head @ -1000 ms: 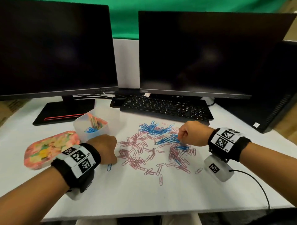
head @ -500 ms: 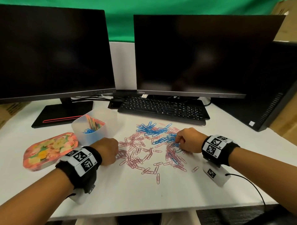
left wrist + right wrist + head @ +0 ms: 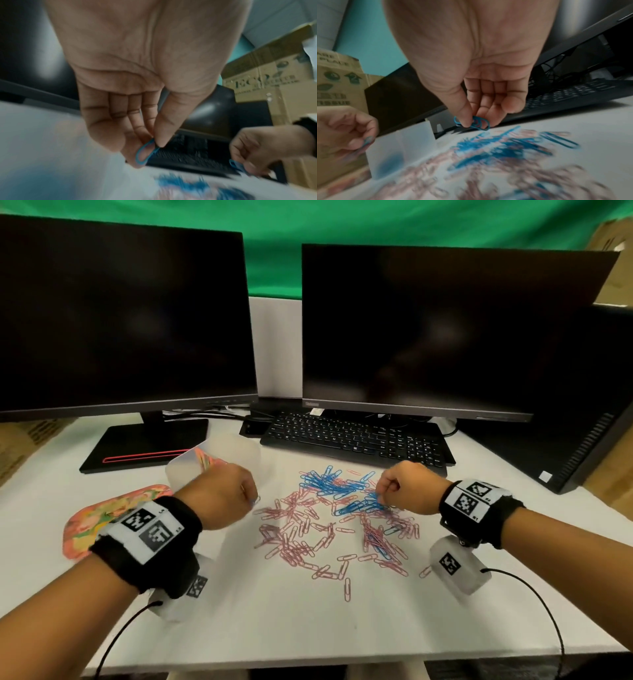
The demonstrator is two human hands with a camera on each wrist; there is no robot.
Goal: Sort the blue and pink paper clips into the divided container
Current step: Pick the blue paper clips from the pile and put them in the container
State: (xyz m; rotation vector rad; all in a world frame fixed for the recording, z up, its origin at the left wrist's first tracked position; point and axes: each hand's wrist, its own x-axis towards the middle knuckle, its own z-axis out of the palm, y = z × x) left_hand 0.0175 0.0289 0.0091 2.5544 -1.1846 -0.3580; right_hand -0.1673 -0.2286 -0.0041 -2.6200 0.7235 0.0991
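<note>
Blue paper clips (image 3: 334, 486) and pink paper clips (image 3: 301, 537) lie mixed in a loose heap on the white table (image 3: 308, 628). The translucent divided container (image 3: 219, 455) stands at the back left with clips inside. My left hand (image 3: 222, 496) hovers just in front of it and pinches one blue clip (image 3: 145, 152) between thumb and fingertips. My right hand (image 3: 404, 491) is raised over the heap's right side and pinches a small bunch of blue clips (image 3: 478, 123).
A flowery pink tin lid (image 3: 102, 515) lies at the left. A black keyboard (image 3: 356, 440) and two dark monitors (image 3: 428, 337) stand behind the heap, a computer tower (image 3: 565, 446) at the right. Wrist-camera cables trail near the table's front edge.
My left hand has lifted off the table with a blue clip and moved back toward the container. My right hand has risen from the heap holding blue clips.
</note>
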